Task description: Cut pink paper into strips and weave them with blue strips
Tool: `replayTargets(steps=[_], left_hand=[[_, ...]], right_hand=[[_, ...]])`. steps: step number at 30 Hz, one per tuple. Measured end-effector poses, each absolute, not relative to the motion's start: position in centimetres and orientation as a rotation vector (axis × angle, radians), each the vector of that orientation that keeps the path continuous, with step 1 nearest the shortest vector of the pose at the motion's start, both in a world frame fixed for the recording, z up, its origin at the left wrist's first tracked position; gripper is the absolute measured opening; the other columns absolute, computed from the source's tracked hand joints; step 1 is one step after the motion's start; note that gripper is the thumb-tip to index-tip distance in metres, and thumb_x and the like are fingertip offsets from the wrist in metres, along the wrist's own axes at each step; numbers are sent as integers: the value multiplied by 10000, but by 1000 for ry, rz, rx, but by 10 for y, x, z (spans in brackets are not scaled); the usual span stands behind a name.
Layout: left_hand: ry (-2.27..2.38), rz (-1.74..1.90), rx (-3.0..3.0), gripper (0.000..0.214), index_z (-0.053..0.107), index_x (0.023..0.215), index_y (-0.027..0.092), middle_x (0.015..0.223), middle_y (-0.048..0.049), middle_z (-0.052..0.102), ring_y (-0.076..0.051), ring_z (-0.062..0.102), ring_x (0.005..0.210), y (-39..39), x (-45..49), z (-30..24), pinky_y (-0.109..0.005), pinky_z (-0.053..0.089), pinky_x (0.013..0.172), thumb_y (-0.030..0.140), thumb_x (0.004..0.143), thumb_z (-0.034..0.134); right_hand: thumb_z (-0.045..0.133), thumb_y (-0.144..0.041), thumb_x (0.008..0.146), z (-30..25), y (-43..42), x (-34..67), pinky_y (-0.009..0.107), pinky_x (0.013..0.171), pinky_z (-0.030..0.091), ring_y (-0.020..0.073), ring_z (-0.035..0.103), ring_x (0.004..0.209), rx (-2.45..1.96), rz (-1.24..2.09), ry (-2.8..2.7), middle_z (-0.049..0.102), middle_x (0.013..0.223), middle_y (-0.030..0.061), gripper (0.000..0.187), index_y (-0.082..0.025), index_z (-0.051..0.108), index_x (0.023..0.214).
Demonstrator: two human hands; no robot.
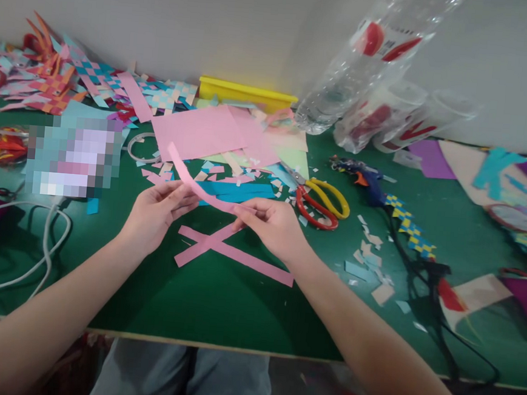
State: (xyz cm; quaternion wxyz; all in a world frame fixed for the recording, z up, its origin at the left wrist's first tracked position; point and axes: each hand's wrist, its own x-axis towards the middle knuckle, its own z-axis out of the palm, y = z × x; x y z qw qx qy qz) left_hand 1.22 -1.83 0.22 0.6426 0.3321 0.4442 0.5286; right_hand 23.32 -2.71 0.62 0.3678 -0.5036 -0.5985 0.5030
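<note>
A narrow pink paper strip (208,198) stretches between my two hands above the table, bent into a shallow curve. My left hand (165,205) pinches it near the middle, leaving one end sticking up past the fingers. The other end is pinched between the thumb and fingers of my right hand (266,222). Below them, two more pink strips (253,263) lie crossed on the green tabletop. Blue paper strips (241,191) rest just behind my hands. Scissors (320,203) with red and yellow handles lie to the right of my right hand.
Pink sheets (199,134) and a yellow tray (248,93) sit at the back. A plastic bottle (360,65) and cups (434,119) stand by the wall. A glue gun (369,184) and its cord lie right. White cables (48,241) run along the left; paper scraps (368,254) are scattered.
</note>
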Motion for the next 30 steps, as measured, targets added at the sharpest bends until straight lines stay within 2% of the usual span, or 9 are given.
replayTargets(steps=[5, 7, 9, 12, 14, 18, 23, 26, 30], left_hand=[[1100, 1294, 823, 193, 718, 806, 145, 813, -36, 736, -168, 730, 819, -22, 11, 6, -317, 585, 878, 288, 731, 823], [1127, 1302, 844, 207, 713, 796, 137, 793, -37, 729, -169, 729, 800, -23, 11, 8, -319, 588, 868, 292, 721, 827], [1141, 1296, 862, 213, 714, 807, 129, 794, -45, 727, -175, 728, 794, -23, 11, 9, -327, 590, 861, 286, 719, 826], [1157, 1289, 860, 215, 714, 811, 120, 791, -57, 728, -186, 730, 791, -24, 12, 10, -340, 592, 860, 276, 715, 829], [1170, 1288, 854, 227, 714, 808, 115, 788, -63, 731, -191, 730, 789, -24, 12, 10, -346, 592, 864, 276, 706, 838], [1183, 1283, 869, 264, 723, 819, 109, 798, -71, 739, -201, 731, 795, -23, 13, 8, -363, 594, 872, 278, 671, 863], [1202, 1265, 907, 269, 728, 834, 134, 790, -51, 745, -190, 729, 754, -21, 12, 7, -344, 613, 821, 290, 664, 865], [1213, 1239, 918, 273, 729, 876, 148, 836, -51, 754, -191, 736, 764, -20, 12, 7, -319, 617, 791, 317, 694, 842], [1229, 1246, 863, 235, 717, 832, 146, 814, -61, 748, -206, 743, 756, -18, 14, 7, -315, 618, 763, 345, 738, 802]], right_hand=[[626, -451, 858, 14, -26, 238, 320, 646, 540, 172, 706, 648, -1367, 1243, -1750, 748, 682, 31, 258, -215, 723, 823], [616, -449, 863, 22, -24, 250, 331, 639, 532, 181, 697, 631, -1455, 1103, -1815, 739, 669, 34, 261, -215, 731, 857], [588, -453, 875, 30, -20, 269, 341, 655, 531, 195, 696, 663, -1540, 717, -1717, 737, 702, 48, 279, -212, 723, 912], [540, -424, 899, 35, -14, 306, 383, 770, 529, 225, 700, 763, -1645, 88, -1553, 744, 840, 108, 303, -182, 701, 983], [523, -392, 891, 28, -9, 329, 424, 793, 520, 250, 675, 778, -1807, -140, -1591, 738, 928, 148, 307, -162, 690, 1006], [569, -431, 837, -4, 3, 359, 511, 885, 482, 380, 574, 1101, -2104, -101, -1971, 647, 1148, 235, 441, -106, 642, 1125], [485, -471, 885, -27, 11, 367, 486, 890, 478, 355, 590, 1046, -2154, -13, -2073, 620, 1065, 209, 482, -88, 628, 1141], [533, -459, 860, -27, 12, 369, 477, 880, 483, 338, 609, 1009, -2127, 46, -2028, 612, 1052, 185, 452, -106, 630, 1125], [635, -467, 791, -23, 11, 379, 485, 757, 517, 283, 646, 798, -2110, 91, -1823, 578, 1128, 190, 506, -135, 585, 1169]])
